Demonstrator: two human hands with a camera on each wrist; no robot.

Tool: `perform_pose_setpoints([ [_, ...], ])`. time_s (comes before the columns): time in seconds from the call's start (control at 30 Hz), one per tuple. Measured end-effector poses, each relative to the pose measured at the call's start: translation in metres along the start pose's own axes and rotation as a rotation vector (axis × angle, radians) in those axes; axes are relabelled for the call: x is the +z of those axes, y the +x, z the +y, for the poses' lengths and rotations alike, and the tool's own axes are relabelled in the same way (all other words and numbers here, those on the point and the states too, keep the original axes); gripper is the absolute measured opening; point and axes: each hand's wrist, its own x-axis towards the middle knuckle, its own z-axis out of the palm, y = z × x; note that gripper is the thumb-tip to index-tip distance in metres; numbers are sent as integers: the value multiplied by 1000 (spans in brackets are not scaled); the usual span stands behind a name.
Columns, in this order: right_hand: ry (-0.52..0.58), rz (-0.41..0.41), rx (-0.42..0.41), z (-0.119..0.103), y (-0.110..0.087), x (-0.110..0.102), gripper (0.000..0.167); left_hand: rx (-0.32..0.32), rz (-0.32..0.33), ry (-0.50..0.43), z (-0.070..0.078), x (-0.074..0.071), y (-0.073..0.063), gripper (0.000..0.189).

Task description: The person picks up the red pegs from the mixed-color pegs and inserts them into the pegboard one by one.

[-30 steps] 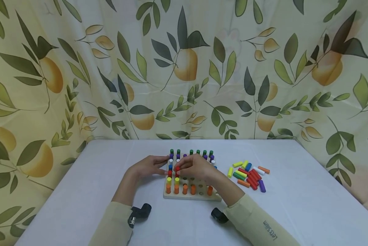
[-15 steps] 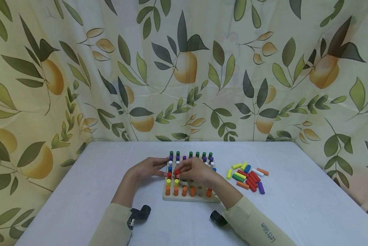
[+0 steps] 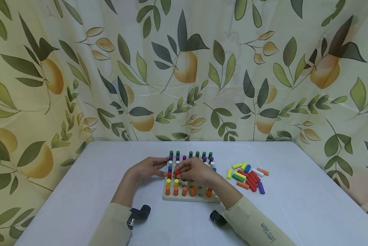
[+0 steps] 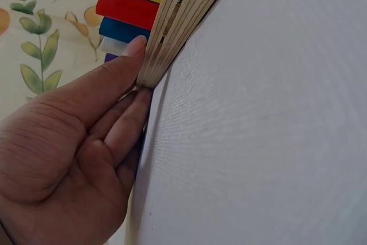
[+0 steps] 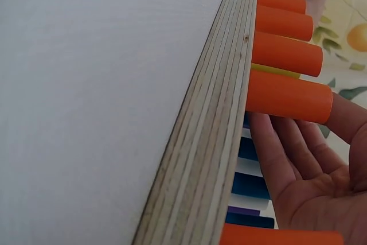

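In the head view, my right hand (image 3: 197,169) pinches a red peg (image 3: 177,172) over the second column of the wooden pegboard (image 3: 190,199). The red peg is upright, in line with the red peg at the left end of that row. My left hand (image 3: 147,167) rests against the board's left side. In the left wrist view its thumb and straight fingers touch the board's layered edge (image 4: 172,21), close to the standing pegs. From the right wrist, the right hand (image 5: 315,193) shows behind a row of orange pegs (image 5: 289,96), which hide its fingertips.
Standing on the board are pegs in coloured rows, with green pegs (image 3: 197,154) at the back and orange at the front. Several bare holes (image 3: 200,195) show. Loose mixed pegs (image 3: 251,177) lie on the white tablecloth to the right. A patterned curtain (image 3: 184,112) hangs behind.
The head view has shifted slightly. Both hands keep nearly the same places, the right one still pinching the red peg and the left one at the board's side.
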Motion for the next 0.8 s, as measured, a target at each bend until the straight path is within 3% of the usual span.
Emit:
perform_pose_setpoints([
  [0.57, -46, -15, -17, 1, 0, 2, 13, -24, -3, -26, 1, 0, -1, 70],
  [0.8, -72, 21, -17, -1, 0, 5, 13, -23, 0, -34, 2, 1, -1, 69],
])
